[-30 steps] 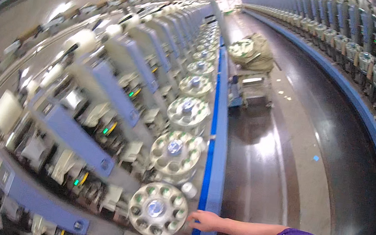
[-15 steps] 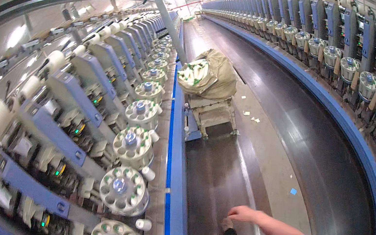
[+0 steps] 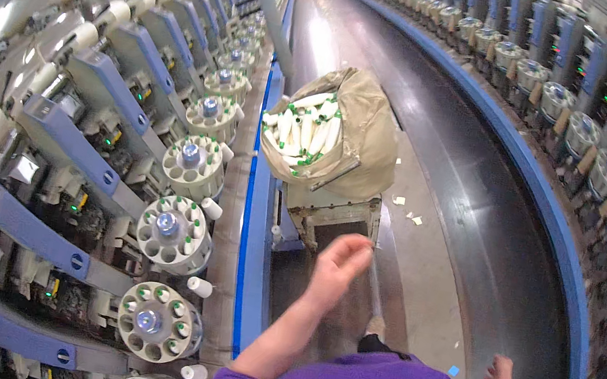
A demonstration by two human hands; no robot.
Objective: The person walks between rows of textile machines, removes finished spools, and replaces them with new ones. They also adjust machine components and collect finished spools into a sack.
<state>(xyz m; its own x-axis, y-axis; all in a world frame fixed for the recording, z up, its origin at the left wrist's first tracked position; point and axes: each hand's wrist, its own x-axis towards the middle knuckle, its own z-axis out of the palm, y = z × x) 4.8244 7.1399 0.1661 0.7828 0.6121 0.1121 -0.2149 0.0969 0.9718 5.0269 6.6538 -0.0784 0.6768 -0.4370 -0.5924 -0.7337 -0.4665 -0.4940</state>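
Observation:
My left hand (image 3: 342,269) is stretched forward over the aisle, its fingers loosely curled together with nothing visible in them. Beyond it stands a large tan sack (image 3: 370,144), its mouth filled with white yarn bobbins (image 3: 309,131) with green ends. The sack rests on a low metal cart (image 3: 336,209), the nearest thing to my left hand, though the two look apart. At the lower right, my right hand (image 3: 500,375) hangs beside my body, fingers slightly bent and apart, and it holds nothing that shows.
Winding machines (image 3: 81,142) with round bobbin magazines (image 3: 176,234) line the left side behind a blue rail (image 3: 248,260). Another machine row (image 3: 556,98) bounds the right. A grey pole (image 3: 264,9) slants near the sack. Paper scraps (image 3: 399,200) and a blue scrap (image 3: 454,370) lie on the floor.
My left hand has swung forward into view, while my right hand has drawn back to the lower right. The sack and cart appear larger and closer as I move along the aisle.

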